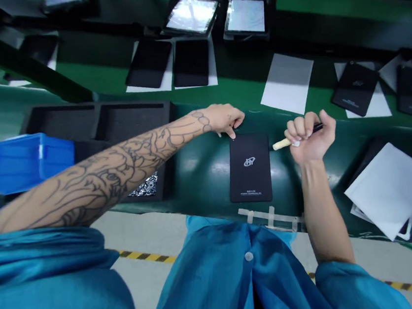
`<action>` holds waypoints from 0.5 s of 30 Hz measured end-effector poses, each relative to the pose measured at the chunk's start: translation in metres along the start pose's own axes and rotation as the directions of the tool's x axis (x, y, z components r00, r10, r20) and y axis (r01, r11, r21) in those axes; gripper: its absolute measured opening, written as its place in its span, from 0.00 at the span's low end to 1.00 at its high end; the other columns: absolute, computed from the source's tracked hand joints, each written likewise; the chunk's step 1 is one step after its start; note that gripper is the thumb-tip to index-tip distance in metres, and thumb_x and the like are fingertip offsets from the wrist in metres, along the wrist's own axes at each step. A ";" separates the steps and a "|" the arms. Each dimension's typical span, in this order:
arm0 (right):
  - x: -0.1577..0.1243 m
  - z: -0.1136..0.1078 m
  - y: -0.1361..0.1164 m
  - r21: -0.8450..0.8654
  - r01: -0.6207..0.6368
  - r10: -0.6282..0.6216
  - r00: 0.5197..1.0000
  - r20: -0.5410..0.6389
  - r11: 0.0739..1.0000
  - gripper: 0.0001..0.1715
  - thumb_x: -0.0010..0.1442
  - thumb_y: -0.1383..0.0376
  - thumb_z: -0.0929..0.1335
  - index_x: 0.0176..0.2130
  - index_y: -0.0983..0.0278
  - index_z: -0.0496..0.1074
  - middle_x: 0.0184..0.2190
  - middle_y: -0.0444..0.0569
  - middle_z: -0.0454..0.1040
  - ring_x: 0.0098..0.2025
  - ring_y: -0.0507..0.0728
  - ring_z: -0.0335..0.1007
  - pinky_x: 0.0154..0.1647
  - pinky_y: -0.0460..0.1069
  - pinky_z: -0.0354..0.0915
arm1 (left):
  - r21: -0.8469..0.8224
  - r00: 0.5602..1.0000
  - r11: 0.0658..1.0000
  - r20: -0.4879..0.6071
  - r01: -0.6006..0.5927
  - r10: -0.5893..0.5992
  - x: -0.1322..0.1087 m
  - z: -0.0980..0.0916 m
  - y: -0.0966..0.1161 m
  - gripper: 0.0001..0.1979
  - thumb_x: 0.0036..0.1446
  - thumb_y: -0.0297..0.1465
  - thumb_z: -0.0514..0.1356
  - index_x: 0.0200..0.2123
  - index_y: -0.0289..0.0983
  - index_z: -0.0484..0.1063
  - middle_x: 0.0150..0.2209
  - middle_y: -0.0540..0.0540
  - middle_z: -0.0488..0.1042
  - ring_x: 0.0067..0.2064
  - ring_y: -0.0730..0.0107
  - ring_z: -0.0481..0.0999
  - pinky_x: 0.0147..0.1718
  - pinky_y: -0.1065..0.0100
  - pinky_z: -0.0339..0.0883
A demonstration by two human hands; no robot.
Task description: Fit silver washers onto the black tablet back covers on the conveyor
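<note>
A matte black tablet back panel [248, 168] with a white HY logo and small white print lies flat on the curved green work surface [201, 175]. My left hand [226, 120], on a tattooed arm, rests at the panel's top edge, with a fingertip touching it near the corner. Just right of the panel, my right hand [310, 137] is curled around a pen-shaped tool [282, 141] with a cream tip and dark end. The tool's middle is hidden by my fingers, and its tip is close to the panel's upper right corner.
A blue plastic bin [28, 162] and a black foam tray [131, 121] stand left, under my left arm. White sheets [390, 190] lie at right. Further black panels [357, 88] and screens in foam trays [192, 15] sit beyond. My blue sleeves fill the bottom.
</note>
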State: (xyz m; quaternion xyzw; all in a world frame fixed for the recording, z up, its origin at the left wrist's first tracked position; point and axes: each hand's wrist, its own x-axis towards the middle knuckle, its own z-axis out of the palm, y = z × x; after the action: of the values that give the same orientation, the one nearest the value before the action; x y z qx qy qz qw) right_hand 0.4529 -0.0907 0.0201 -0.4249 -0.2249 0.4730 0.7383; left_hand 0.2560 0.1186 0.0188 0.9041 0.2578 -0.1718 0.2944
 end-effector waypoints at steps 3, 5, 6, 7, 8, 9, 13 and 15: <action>0.003 0.049 0.016 -0.104 0.026 -0.016 0.995 0.104 0.994 0.37 0.65 0.38 0.69 0.23 0.56 0.51 0.17 0.39 0.43 0.19 0.52 0.46 0.15 0.47 0.53 | -0.120 0.988 0.990 -0.127 0.075 -0.090 -0.029 0.021 -0.005 0.12 0.61 0.39 0.71 0.36 0.41 0.72 0.34 0.50 0.77 0.36 0.64 0.78 0.35 0.70 0.62; 0.011 0.079 0.035 -0.161 0.060 -0.034 0.987 0.155 0.985 0.38 0.65 0.38 0.70 0.22 0.56 0.50 0.16 0.38 0.44 0.18 0.51 0.45 0.16 0.47 0.51 | -0.122 0.968 0.990 -0.231 0.068 -0.095 -0.041 0.033 -0.001 0.10 0.65 0.38 0.68 0.37 0.41 0.71 0.39 0.47 0.79 0.40 0.62 0.78 0.37 0.69 0.63; 0.016 0.091 0.045 -0.181 0.082 -0.050 0.983 0.174 0.980 0.39 0.65 0.39 0.71 0.22 0.56 0.50 0.16 0.38 0.44 0.18 0.51 0.45 0.16 0.47 0.50 | -0.118 0.960 0.991 -0.267 0.056 -0.086 -0.046 0.037 0.001 0.10 0.66 0.37 0.68 0.38 0.41 0.71 0.41 0.46 0.79 0.42 0.60 0.78 0.38 0.68 0.63; 0.021 0.101 0.054 -0.195 0.104 -0.066 0.979 0.190 0.975 0.39 0.66 0.40 0.71 0.22 0.57 0.49 0.16 0.37 0.44 0.17 0.50 0.45 0.17 0.47 0.48 | -0.129 0.953 0.991 -0.294 0.038 -0.075 -0.051 0.040 0.002 0.09 0.66 0.36 0.68 0.38 0.40 0.71 0.42 0.46 0.80 0.43 0.60 0.78 0.39 0.67 0.64; 0.025 0.108 0.063 -0.203 0.123 -0.081 0.975 0.206 0.971 0.40 0.66 0.40 0.71 0.21 0.57 0.49 0.15 0.37 0.44 0.17 0.50 0.44 0.17 0.47 0.47 | -0.158 0.943 0.987 -0.327 0.016 -0.067 -0.057 0.042 0.002 0.08 0.67 0.36 0.67 0.39 0.40 0.72 0.42 0.46 0.80 0.43 0.60 0.78 0.40 0.67 0.65; 0.027 0.112 0.069 -0.206 0.139 -0.092 0.971 0.222 0.969 0.41 0.66 0.40 0.72 0.20 0.57 0.48 0.15 0.37 0.43 0.17 0.49 0.42 0.17 0.47 0.45 | -0.193 0.924 0.981 -0.377 -0.009 -0.066 -0.066 0.044 0.002 0.07 0.69 0.36 0.65 0.40 0.40 0.73 0.42 0.46 0.81 0.43 0.60 0.79 0.41 0.66 0.66; 0.031 0.117 0.080 -0.196 0.153 -0.092 0.953 0.288 0.969 0.42 0.66 0.41 0.73 0.18 0.57 0.48 0.14 0.36 0.42 0.16 0.48 0.39 0.17 0.47 0.42 | -0.267 0.672 0.963 -0.720 -0.037 -0.173 -0.132 0.063 -0.014 0.11 0.76 0.36 0.54 0.48 0.40 0.76 0.48 0.43 0.81 0.46 0.59 0.79 0.50 0.62 0.70; 0.030 0.117 0.081 -0.210 0.136 -0.068 0.951 0.301 0.968 0.43 0.65 0.42 0.73 0.18 0.57 0.48 0.14 0.36 0.42 0.16 0.48 0.39 0.17 0.47 0.43 | -0.305 0.522 0.951 -0.803 0.056 -0.288 -0.177 0.081 -0.027 0.13 0.77 0.38 0.52 0.51 0.40 0.76 0.49 0.42 0.80 0.48 0.57 0.80 0.52 0.59 0.72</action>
State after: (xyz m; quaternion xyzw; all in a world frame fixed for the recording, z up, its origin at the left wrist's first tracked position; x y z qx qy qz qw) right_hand 0.3397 -0.0004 0.0130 -0.4203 -0.4061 0.4623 0.6669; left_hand 0.0849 0.0224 0.0259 0.8020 0.4744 0.2860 0.2235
